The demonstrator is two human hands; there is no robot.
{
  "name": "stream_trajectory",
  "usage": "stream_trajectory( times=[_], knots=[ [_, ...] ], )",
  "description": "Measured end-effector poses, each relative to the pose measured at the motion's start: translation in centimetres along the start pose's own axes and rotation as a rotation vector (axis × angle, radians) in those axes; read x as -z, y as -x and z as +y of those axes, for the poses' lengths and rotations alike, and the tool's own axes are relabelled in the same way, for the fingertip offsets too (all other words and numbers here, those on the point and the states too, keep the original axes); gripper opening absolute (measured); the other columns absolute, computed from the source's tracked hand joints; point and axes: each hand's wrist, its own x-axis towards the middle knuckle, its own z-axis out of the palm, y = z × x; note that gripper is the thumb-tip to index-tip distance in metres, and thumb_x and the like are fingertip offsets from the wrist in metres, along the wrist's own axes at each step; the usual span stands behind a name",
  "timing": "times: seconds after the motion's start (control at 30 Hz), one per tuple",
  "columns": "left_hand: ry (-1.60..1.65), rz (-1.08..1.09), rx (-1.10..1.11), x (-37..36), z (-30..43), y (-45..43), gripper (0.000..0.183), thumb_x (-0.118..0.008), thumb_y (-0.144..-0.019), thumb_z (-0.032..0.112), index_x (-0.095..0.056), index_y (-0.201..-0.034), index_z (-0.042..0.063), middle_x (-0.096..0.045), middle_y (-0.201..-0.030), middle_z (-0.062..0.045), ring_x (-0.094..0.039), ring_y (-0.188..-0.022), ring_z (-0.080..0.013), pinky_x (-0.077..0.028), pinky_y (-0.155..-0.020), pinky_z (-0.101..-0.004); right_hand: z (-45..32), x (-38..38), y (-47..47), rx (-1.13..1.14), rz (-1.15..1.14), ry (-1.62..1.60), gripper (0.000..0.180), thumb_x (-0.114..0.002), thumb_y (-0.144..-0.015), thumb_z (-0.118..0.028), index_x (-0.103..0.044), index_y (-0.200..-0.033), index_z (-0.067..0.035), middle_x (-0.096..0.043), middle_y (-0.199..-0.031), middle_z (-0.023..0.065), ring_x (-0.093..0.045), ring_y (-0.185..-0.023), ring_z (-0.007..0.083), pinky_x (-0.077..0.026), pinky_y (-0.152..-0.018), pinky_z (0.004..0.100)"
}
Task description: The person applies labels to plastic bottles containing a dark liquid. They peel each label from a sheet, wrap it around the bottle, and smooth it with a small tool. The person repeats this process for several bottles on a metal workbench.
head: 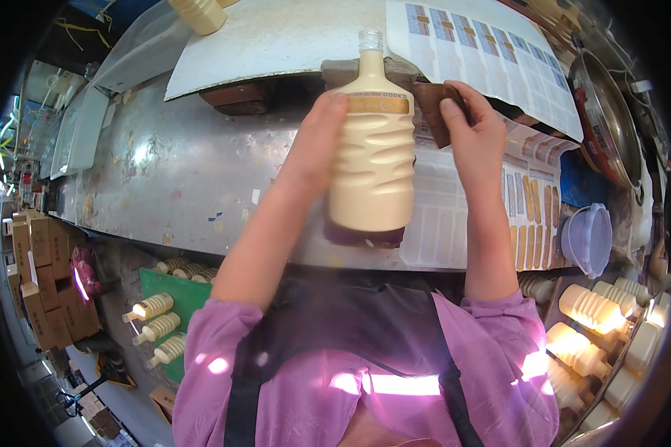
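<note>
A large cream-coloured bottle with a clear threaded neck lies in front of me, neck pointing away, its lower end over a dark purple pad or block. A gold band label runs across its shoulder. My left hand rests against the bottle's left side, the thumb near the label's left end. Held between my right thumb and fingers is a brown flexible piece, perhaps leather or rubber; my right hand is just right of the bottle's shoulder. A grey folded cloth lies behind the neck.
Label sheets lie on the white board and at the right of the metal table. A lilac bucket stands at the right edge. More cream bottles lie below left and right. A plastic bin is at the far left.
</note>
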Motion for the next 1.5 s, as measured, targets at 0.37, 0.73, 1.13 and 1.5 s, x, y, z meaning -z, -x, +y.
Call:
stream_trajectory(
  times=[0.37, 0.73, 1.13, 1.5],
  knots=[
    [-0.171, 0.077, -0.14, 0.6, 1.1, -0.3, 0.036, -0.047, -0.111, 0.031, -0.063, -0.125, 0.002, -0.067, -0.114, -0.004, -0.061, -0.103, -0.0117, -0.05, -0.093, -0.0294, -0.9, -3.5, -0.7, -0.155, -0.321, -0.007, 0.045, -0.071, -0.092, -0.041, -0.073, -0.114, -0.002, -0.059, -0.073, 0.0008, -0.052, -0.068, 0.0091, -0.045, -0.064, 0.0267],
    [-0.444, 0.093, -0.194, 0.5, 0.6, -1.5, 0.029, -0.056, -0.108, 0.032, -0.061, -0.115, 0.004, -0.063, -0.101, 0.001, -0.054, -0.092, -0.0054, -0.047, -0.083, -0.0234, -0.7, -3.8, -0.5, -0.253, -0.351, -0.123, 0.037, -0.072, -0.098, -0.029, -0.067, -0.119, 0.001, -0.072, -0.097, 0.0048, -0.063, -0.086, 0.007, -0.05, -0.077, 0.0216],
    [-0.394, 0.054, -0.189, 0.7, 0.5, -1.3, 0.038, -0.044, -0.112, 0.037, -0.06, -0.123, 0.004, -0.064, -0.109, -0.003, -0.057, -0.1, -0.0082, -0.048, -0.09, -0.0262, -2.7, -3.7, -0.5, -0.149, -0.328, 0.069, 0.045, -0.071, -0.094, -0.041, -0.07, -0.114, 0.0, -0.069, -0.087, 0.0037, -0.062, -0.079, 0.0094, -0.05, -0.073, 0.0248],
    [-0.127, 0.07, -0.14, 1.5, 0.0, -1.0, 0.037, -0.04, -0.113, 0.035, -0.055, -0.131, 0.006, -0.063, -0.114, -0.004, -0.059, -0.104, -0.0101, -0.049, -0.093, -0.0284, -2.5, -3.9, -0.6, -0.224, -0.341, 0.043, 0.052, -0.076, -0.087, -0.046, -0.071, -0.113, 0.0, -0.07, -0.081, 0.0069, -0.063, -0.073, 0.0125, -0.05, -0.068, 0.028]
  ],
)
